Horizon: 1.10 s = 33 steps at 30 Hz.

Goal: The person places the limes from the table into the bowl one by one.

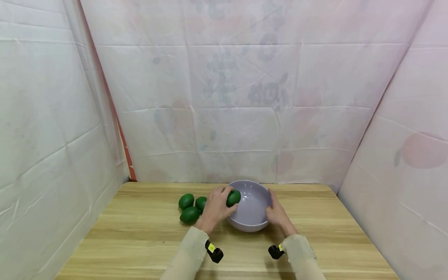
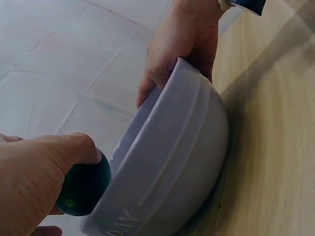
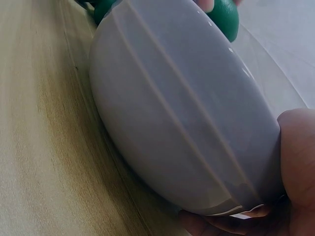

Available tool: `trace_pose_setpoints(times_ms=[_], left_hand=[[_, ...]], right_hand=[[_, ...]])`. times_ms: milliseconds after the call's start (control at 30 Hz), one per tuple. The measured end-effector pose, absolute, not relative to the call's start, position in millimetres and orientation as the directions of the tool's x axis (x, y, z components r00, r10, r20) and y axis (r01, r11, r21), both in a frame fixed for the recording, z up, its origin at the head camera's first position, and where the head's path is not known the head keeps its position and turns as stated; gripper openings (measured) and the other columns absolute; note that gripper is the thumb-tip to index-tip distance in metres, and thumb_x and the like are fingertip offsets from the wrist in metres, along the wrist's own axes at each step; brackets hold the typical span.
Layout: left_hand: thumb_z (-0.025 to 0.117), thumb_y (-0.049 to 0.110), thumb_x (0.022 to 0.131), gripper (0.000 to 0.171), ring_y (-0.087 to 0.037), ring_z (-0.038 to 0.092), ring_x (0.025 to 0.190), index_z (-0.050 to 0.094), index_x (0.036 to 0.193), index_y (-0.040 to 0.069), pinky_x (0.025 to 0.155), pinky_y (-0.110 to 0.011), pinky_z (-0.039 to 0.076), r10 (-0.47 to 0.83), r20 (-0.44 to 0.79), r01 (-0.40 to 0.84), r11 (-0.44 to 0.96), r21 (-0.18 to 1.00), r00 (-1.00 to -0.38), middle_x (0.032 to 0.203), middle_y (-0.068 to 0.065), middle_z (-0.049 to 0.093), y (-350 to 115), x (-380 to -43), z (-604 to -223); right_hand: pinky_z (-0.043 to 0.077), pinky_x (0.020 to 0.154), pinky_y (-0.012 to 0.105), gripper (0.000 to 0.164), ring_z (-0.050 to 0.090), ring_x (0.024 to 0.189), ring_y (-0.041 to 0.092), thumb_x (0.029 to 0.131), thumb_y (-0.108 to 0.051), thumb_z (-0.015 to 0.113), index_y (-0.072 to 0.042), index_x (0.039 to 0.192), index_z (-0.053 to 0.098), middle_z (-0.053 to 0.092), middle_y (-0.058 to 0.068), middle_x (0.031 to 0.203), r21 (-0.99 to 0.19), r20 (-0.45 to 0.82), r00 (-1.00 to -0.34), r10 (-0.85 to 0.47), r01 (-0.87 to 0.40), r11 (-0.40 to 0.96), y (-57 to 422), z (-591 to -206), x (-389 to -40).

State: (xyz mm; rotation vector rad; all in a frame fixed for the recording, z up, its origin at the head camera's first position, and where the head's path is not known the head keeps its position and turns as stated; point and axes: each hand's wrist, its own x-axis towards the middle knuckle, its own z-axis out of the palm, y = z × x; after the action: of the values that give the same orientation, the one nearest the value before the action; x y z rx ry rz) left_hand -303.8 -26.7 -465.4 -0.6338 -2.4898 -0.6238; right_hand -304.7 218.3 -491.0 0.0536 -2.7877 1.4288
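Fruit (image 1: pixel 233 198) in left hand (image 1: pixel 215 207), at bowl rim (image 1: pixel 248 225).

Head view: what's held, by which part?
Left grip: a green oval fruit, by its left side. Right grip: the bowl, by its right rim.

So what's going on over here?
A person is working with both bare hands at a light wood-grain table. The left hand holds a smooth, dark-green oval object at the left rim of a glossy, pale-purple round bowl. The right hand grips the bowl's right side. Three more green ovals lie on the table, left of the bowl.
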Motion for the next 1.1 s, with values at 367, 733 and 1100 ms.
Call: trace_pose_setpoints(times_ms=[367,733,1100], left_hand=[[0.08,0.036,0.082,0.046,-0.024,0.067,0.1,0.065,0.121,0.015,0.087,-0.042,0.054,0.338,0.488,0.516,0.804,0.294,-0.805,0.111,-0.008,0.071,-17.6,-304.2,-479.5],[0.08,0.038,0.083,0.044,-0.025,0.067,0.101,0.065,0.119,0.017,0.09,-0.045,0.051,0.347,0.416,0.493,0.81,0.319,-0.84,0.113,-0.008,0.07,-10.5,-305.9,-485.0],[0.084,0.038,0.079,0.041,-0.017,0.066,0.089,0.066,0.111,0.018,0.083,-0.037,0.051,0.336,0.331,0.451,0.807,0.382,-0.882,0.101,-0.003,0.072,-7.7,-307.3,-485.1]], right_hand=[[0.012,0.126,0.058,0.078,0.012,0.155,0.048,0.089,0.005,0.033,0.001,0.162,0.005,0.01,0.032,0.166,-0.82,0.015,-0.999,-0.045,-0.038,0.571,220.2,-494.9,-306.6],[0.012,0.125,0.058,0.077,0.012,0.154,0.049,0.09,0.005,0.033,0.001,0.161,0.006,0.01,0.032,0.166,-0.822,0.014,-0.999,-0.033,-0.03,0.569,221.4,-496.0,-306.1],[0.012,0.125,0.059,0.076,0.012,0.154,0.049,0.089,0.005,0.032,0.001,0.161,0.007,0.01,0.032,0.166,-0.83,0.022,-0.999,-0.034,-0.037,0.557,219.8,-495.6,-304.6]])
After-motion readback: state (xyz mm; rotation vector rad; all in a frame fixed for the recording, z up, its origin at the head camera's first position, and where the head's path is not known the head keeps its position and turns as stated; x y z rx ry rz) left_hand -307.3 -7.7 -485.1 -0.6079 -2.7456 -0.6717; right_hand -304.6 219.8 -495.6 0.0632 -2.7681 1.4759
